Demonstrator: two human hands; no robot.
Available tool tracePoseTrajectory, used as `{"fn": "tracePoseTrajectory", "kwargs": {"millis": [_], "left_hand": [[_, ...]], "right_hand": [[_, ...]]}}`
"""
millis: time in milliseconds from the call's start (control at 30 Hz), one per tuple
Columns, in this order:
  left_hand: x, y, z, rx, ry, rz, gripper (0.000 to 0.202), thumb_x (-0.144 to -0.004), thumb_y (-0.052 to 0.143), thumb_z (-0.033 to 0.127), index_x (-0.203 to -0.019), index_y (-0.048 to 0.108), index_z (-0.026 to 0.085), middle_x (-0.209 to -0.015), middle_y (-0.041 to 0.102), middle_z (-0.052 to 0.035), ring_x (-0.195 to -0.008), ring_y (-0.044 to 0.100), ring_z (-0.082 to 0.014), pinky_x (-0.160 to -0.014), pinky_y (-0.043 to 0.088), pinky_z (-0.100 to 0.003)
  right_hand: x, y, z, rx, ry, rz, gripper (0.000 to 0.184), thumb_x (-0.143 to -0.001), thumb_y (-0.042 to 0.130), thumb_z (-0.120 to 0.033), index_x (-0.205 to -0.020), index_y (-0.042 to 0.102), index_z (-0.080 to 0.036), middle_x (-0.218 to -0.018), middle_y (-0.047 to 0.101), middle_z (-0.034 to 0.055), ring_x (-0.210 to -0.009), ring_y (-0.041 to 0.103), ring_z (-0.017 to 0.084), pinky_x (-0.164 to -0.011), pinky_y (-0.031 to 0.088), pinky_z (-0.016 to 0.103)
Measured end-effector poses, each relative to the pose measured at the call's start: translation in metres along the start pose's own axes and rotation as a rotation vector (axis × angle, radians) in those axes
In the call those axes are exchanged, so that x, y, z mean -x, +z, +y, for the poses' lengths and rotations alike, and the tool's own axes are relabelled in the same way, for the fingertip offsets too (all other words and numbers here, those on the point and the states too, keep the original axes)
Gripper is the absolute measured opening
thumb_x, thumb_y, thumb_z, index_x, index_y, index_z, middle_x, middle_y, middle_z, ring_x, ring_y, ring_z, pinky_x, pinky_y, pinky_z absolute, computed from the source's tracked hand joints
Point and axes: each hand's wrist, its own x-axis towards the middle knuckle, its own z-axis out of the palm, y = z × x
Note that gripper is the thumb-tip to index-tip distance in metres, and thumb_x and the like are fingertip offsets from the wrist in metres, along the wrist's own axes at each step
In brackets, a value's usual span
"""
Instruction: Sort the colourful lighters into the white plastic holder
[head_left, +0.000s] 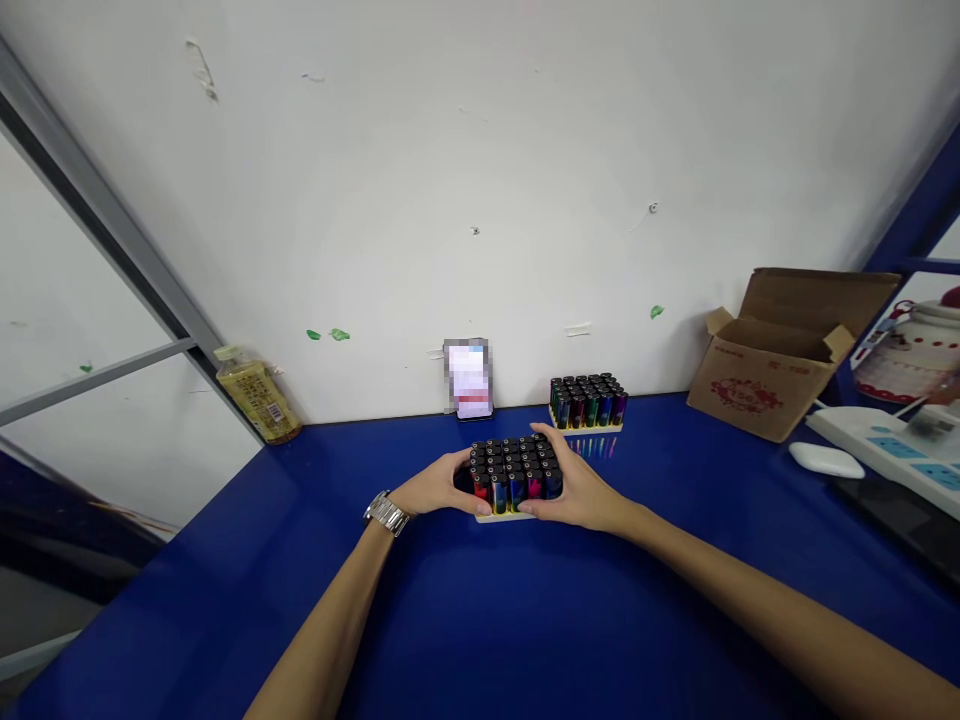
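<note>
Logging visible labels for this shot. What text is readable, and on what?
Cardboard carton: red print on its side, too blurred to read.
Yellow-labelled bottle: label and barcode too small to read.
Pixelated upright panel: unreadable.
Lighter rack: no legible text.

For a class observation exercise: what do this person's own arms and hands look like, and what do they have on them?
The left forearm and right forearm are bare, with no sleeves, and the left hand and right hand wear no gloves. A silver metal link watch circles the left wrist, its dial not showing. Nothing is worn on the right wrist.
</note>
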Motion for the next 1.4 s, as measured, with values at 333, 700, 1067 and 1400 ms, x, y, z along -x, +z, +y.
{"fn": "tracePoseTrajectory", "kwargs": {"millis": [333, 700, 1067, 1400], "left_hand": [[-0.02, 0.035, 0.002, 0.208, 0.112, 0.211, 0.067, -0.063, 0.079, 0.017, -0.126, 0.057, 0.022, -0.127, 0.06, -0.0087, -0.121, 0.054, -0.0269, -0.106, 0.039, -0.043], [-0.023, 0.047, -0.005, 0.253, 0.131, 0.242, 0.068, -0.074, 0.073, 0.021, -0.136, 0.047, 0.021, -0.137, 0.052, -0.0102, -0.129, 0.047, -0.0266, -0.11, 0.035, -0.041], [-0.029, 0.05, -0.002, 0.3, 0.186, 0.509, 0.058, -0.069, 0.077, 0.023, -0.124, 0.058, 0.02, -0.125, 0.062, -0.0088, -0.12, 0.054, -0.0256, -0.103, 0.044, -0.036], [-0.051, 0.066, -0.001, 0.758, 0.214, 0.812, 0.02, -0.082, 0.064, 0.034, -0.09, 0.06, 0.017, -0.093, 0.066, -0.0049, -0.091, 0.064, -0.0176, -0.083, 0.053, -0.032]], "right_hand": [[-0.005, -0.02, 0.017, -0.033, -0.021, 0.105, 0.078, -0.069, 0.072, -0.033, -0.132, 0.027, -0.025, -0.121, 0.052, 0.0093, -0.11, 0.055, 0.025, -0.095, 0.044, 0.043], [-0.005, -0.024, 0.022, -0.087, -0.011, 0.099, 0.079, -0.069, 0.072, -0.031, -0.133, 0.027, -0.026, -0.121, 0.052, 0.0087, -0.109, 0.057, 0.024, -0.094, 0.046, 0.041], [-0.004, -0.025, 0.019, -0.082, 0.016, 0.098, 0.079, -0.067, 0.073, -0.031, -0.132, 0.028, -0.026, -0.117, 0.056, 0.0079, -0.105, 0.059, 0.024, -0.091, 0.046, 0.041], [-0.005, -0.022, 0.023, -0.066, 0.034, 0.107, 0.081, -0.067, 0.074, -0.032, -0.133, 0.027, -0.026, -0.117, 0.054, 0.0069, -0.103, 0.058, 0.022, -0.091, 0.046, 0.039]]}}
